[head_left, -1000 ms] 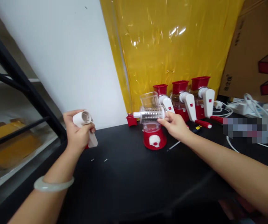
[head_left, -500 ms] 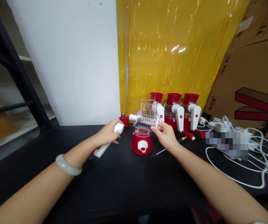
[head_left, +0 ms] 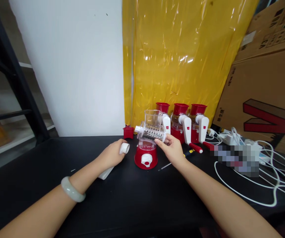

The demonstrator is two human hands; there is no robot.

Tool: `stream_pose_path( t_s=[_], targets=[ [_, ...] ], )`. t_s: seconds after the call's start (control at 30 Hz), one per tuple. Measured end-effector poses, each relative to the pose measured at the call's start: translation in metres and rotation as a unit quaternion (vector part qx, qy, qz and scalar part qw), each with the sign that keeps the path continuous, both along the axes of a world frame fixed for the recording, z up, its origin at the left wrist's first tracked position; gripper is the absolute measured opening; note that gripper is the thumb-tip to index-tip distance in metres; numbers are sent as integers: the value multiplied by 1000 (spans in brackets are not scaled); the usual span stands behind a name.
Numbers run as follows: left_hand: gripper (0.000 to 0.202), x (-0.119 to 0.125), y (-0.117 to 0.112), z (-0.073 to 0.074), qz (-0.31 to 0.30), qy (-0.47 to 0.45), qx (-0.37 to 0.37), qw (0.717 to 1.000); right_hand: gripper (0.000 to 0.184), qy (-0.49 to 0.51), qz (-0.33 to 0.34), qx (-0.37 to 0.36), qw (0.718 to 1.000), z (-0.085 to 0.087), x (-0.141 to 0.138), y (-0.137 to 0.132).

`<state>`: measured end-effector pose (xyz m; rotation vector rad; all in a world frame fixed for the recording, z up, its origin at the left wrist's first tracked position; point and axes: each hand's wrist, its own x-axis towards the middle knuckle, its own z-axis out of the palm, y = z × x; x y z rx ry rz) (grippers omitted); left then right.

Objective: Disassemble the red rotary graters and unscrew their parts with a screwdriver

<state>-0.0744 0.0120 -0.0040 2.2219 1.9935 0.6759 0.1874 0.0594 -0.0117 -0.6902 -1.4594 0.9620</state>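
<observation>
A rotary grater with a red base [head_left: 140, 155] and a clear housing [head_left: 153, 115] stands on the black table. Inside the housing lies a metal grating drum [head_left: 153, 133], slightly tilted. My right hand [head_left: 174, 152] pinches the drum's right end with thumb and fingers. To the left of the grater, my left hand [head_left: 110, 155] is closed around a white crank handle [head_left: 124, 148]. The handle's round end points toward the grater without touching it, and its lower part shows below the hand. A red food pusher [head_left: 128, 133] stands behind, between the left hand and the grater.
Several assembled graters [head_left: 181, 109] stand in a row behind my right hand. A screwdriver [head_left: 189, 153] lies beside that hand. White cables [head_left: 276, 185] and a blurred-out item [head_left: 236, 160] occupy the right side. A cardboard box [head_left: 263, 82] and yellow plastic sheet [head_left: 177, 59] rise behind.
The view has shifted slightly. My left hand has turned the crank handle, whose red grip no longer shows. My right hand keeps its hold at the drum's end.
</observation>
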Motion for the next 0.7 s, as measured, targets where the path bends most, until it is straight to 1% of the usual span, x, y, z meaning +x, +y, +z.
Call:
stream_pose_path(
  t_s=[0.13, 0.23, 0.37, 0.5, 0.7],
  targets=[
    [41, 2, -4, 1, 46, 72, -19, 996, 31, 18, 23, 14, 999, 1, 2, 0],
    [41, 3, -5, 2, 63, 105, -33, 992, 35, 27, 23, 22, 999, 0, 4, 2],
    [40, 3, -3, 1, 57, 118, -44, 990, 32, 56, 46, 16, 997, -4, 4, 7],
    [43, -1, 0, -3, 56, 125, -43, 990, 29, 93, 73, 4, 993, -8, 3, 11],
    [52, -5, 6, -7, 55, 134, -50, 988, 29, 124, 88, -10, 988, -7, 1, 10]
  ],
)
